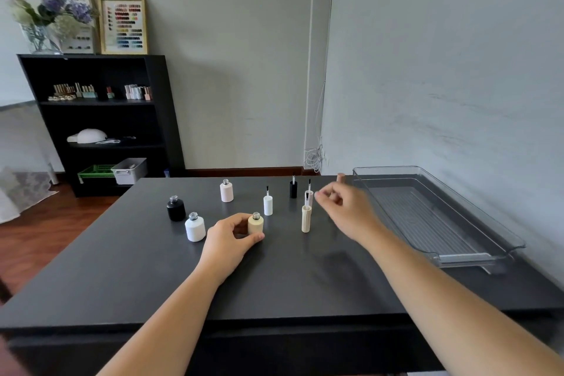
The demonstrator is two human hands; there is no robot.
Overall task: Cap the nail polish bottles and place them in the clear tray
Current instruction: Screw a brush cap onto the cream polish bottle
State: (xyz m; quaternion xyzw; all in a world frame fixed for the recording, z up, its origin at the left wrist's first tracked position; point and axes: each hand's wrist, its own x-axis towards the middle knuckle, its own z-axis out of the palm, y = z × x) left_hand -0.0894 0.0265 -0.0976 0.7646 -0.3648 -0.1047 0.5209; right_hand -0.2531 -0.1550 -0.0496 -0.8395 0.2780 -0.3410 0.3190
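Note:
My left hand [230, 238] grips an uncapped beige bottle [255, 224] standing on the dark table [274, 278]. A white bottle [195, 226], a black bottle [176, 208] and a pink bottle [226, 191] stand uncapped to its left and behind. Brush caps stand upside down, bristles up: white cap [268, 204], black cap [293, 188], pink cap [309, 197] and beige cap [306, 218]. My right hand [348, 210] hovers just right of the beige and pink caps, fingers curled and holding nothing. The clear tray [476, 247] lies empty at the right.
A black shelf unit [100, 119] stands behind the table at the left, with bottles, a white lamp and bins on it. A wall runs close along the tray's right side. A small pinkish object [341, 177] stands by the tray's far corner.

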